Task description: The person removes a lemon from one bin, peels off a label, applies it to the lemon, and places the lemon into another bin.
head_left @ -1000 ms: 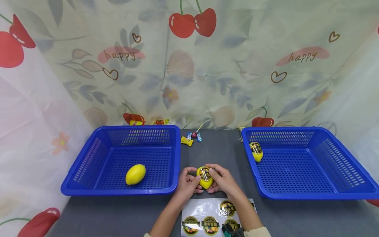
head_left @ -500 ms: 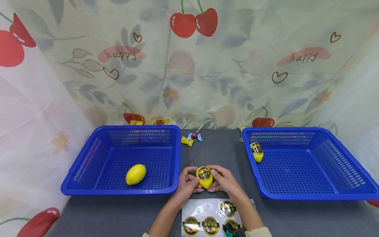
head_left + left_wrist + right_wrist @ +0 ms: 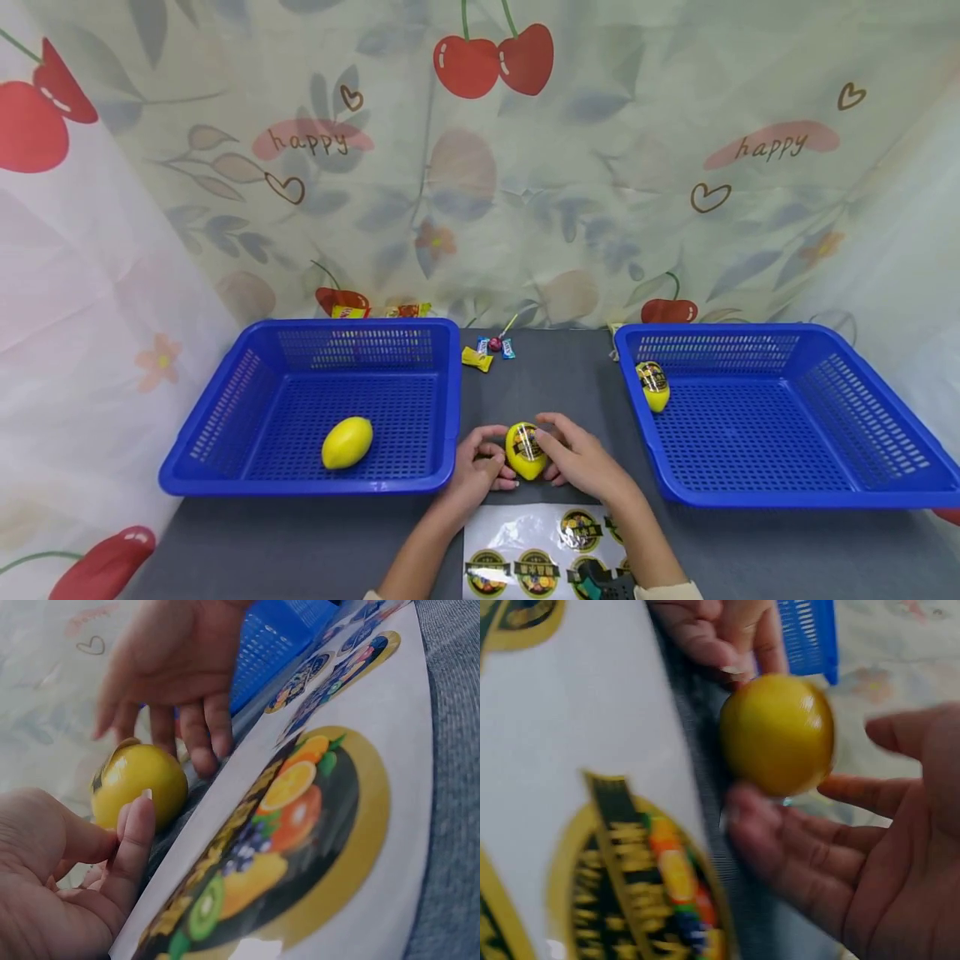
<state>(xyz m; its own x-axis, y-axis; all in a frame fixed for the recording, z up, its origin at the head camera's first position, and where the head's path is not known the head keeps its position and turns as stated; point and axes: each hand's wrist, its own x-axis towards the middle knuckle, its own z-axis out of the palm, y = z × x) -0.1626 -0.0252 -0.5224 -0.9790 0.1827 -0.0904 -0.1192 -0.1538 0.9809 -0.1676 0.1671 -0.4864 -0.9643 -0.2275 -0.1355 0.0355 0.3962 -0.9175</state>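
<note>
Between the two hands, a yellow lemon (image 3: 526, 468) with a round black-and-gold fruit sticker stands on the dark table in the head view. My left hand (image 3: 472, 471) is at its left side, fingers loosely bent, fingertips close against the lemon (image 3: 150, 784) in the left wrist view; firm contact is unclear. On the other side, my right hand (image 3: 587, 463) has spread fingers, its thumb overlapping the lemon in the head view. The right wrist view shows that thumb away from the lemon (image 3: 776, 731). A white sticker sheet (image 3: 510, 527) lies in front, partly under the right forearm.
A blue basket (image 3: 300, 486) on the left contains a plain lemon (image 3: 347, 442). Another blue basket (image 3: 802, 498) on the right contains a stickered lemon (image 3: 656, 398). Behind the hands lie a yellow-wrapped candy (image 3: 477, 359) and a lollipop (image 3: 495, 343). A patterned curtain (image 3: 480, 208) surrounds the table.
Both hands earlier held the lemon; now their fingers have loosened. The right hand has shifted right, baring more of the sticker sheet. The lemon has turned and moved slightly right.
</note>
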